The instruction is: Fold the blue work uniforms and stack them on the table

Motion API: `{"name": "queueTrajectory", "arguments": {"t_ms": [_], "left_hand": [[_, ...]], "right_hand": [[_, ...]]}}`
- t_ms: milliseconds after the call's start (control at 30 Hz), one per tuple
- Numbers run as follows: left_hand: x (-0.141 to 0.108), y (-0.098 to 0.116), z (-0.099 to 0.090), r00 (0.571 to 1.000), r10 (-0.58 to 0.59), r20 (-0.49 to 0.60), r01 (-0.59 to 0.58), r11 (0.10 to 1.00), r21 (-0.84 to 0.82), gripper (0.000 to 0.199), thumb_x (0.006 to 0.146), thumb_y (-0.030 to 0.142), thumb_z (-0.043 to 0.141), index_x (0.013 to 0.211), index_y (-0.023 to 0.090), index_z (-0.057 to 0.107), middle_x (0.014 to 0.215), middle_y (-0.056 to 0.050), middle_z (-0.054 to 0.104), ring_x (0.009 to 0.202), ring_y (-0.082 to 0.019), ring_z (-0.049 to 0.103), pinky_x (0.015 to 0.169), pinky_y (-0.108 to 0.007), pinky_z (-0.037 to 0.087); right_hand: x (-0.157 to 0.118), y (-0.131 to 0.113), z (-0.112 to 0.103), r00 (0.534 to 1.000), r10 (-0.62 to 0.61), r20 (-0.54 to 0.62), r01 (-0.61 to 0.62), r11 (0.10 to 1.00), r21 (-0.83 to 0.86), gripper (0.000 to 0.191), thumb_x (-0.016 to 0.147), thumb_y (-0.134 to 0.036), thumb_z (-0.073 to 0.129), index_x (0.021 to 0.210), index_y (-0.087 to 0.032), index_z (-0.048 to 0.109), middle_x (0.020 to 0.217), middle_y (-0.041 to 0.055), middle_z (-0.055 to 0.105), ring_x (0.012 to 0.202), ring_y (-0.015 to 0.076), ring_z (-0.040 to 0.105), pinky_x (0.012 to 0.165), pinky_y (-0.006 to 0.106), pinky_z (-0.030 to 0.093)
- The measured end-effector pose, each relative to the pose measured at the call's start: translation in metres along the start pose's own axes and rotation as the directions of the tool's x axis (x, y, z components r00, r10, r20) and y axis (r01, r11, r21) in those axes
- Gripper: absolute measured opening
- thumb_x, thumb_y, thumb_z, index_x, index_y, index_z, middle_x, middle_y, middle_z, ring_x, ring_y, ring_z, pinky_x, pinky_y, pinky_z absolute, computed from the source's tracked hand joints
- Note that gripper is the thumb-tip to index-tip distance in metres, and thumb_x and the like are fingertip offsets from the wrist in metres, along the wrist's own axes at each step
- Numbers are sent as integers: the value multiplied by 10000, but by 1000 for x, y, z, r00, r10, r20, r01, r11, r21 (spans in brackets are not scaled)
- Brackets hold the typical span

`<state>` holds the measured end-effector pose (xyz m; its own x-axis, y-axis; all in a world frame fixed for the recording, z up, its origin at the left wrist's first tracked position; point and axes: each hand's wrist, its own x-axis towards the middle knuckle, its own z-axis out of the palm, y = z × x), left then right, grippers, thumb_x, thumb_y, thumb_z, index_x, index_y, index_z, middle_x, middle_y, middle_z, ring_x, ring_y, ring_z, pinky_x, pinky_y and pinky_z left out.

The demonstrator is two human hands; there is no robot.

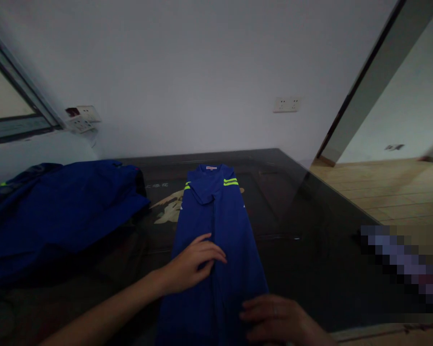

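A blue jacket (234,230) with yellow-green stripes lies lengthwise on the dark table, its sides folded inward to a long narrow shape and its collar at the far end. My left hand (198,259) rests over the jacket's middle seam, fingers apart and slightly bent, with nothing gripped. Lower down, at the jacket's right edge, my right hand (277,318) has its fingers stretched out toward the cloth. A ring shows on one of its fingers. The right hand is partly cut off by the bottom of the view and somewhat blurred.
Another blue garment (68,206) with yellow-green patches lies heaped on the left. The dark glossy table (310,230) meets a pale wall (187,86) with a socket plate (287,104). At the right table edge sits a pixelated object (400,257). Wooden flooring (375,192) lies beyond.
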<state>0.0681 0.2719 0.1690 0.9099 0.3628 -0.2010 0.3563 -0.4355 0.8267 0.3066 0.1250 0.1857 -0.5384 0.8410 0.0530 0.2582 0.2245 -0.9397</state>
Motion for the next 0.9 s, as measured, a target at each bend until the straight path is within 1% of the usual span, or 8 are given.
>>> {"name": "queueTrajectory", "arguments": {"t_ms": [100,200,267,367,433,500,700,900], "left_hand": [[54,-41,-23,988,6,-153,18,988,153,312,882,124,440,1102,239,628,1170,-16,654,1161,-142,559,1158,-424,239],[109,-103,-43,944,-112,-310,206,935,288,312,890,185,461,1151,211,630,1257,-53,619,1226,-175,514,1131,-396,299],[133,-145,-50,853,-297,-429,454,828,330,351,903,235,464,1222,219,609,1341,-66,567,1292,-217,457,1133,-441,288],[148,-191,-49,664,-522,-535,725,625,290,409,934,303,420,1313,237,558,1432,-70,482,1361,-279,372,1133,-547,229],[149,-210,-43,612,-564,-555,775,569,275,433,945,332,392,1344,244,535,1455,-66,453,1380,-287,342,1135,-564,206],[149,-221,-36,608,-557,-566,776,565,279,444,945,346,380,1355,256,525,1464,-57,441,1390,-275,329,1144,-555,191],[151,-230,-30,620,-543,-566,765,577,285,449,929,341,384,1344,267,538,1463,-53,442,1385,-259,341,1155,-555,151],[150,-229,-31,619,-551,-560,769,572,287,461,920,345,377,1346,269,537,1459,-56,447,1382,-250,345,1155,-552,151]], "right_hand": [[42,30,-51,951,236,-199,-237,971,20,246,939,-328,522,903,-201,729,906,52,742,850,145,692,773,241,547],[104,95,-95,877,365,-313,-412,906,-99,222,900,-315,558,844,-185,729,860,45,738,790,162,680,759,266,520],[144,145,-115,789,487,-375,-585,782,-216,175,877,-255,573,893,-179,730,918,45,739,848,157,675,776,237,498],[191,207,-130,616,629,-474,-784,547,-293,200,875,-227,550,978,-200,720,1032,67,722,954,186,664,796,248,482],[213,237,-131,550,658,-514,-834,465,-297,222,879,-216,524,993,-195,714,1043,101,713,966,217,665,784,277,484],[230,259,-127,506,675,-536,-862,400,-311,238,885,-224,510,1020,-185,702,1050,128,704,967,233,665,784,298,485],[263,300,-111,514,668,-538,-847,298,-440,393,877,-389,567,1157,-123,640,1202,212,618,1173,316,536,938,441,410],[260,317,-108,534,687,-493,-822,285,-493,462,944,-458,439,1225,-132,608,1283,213,564,1243,326,450,991,481,339]]}}
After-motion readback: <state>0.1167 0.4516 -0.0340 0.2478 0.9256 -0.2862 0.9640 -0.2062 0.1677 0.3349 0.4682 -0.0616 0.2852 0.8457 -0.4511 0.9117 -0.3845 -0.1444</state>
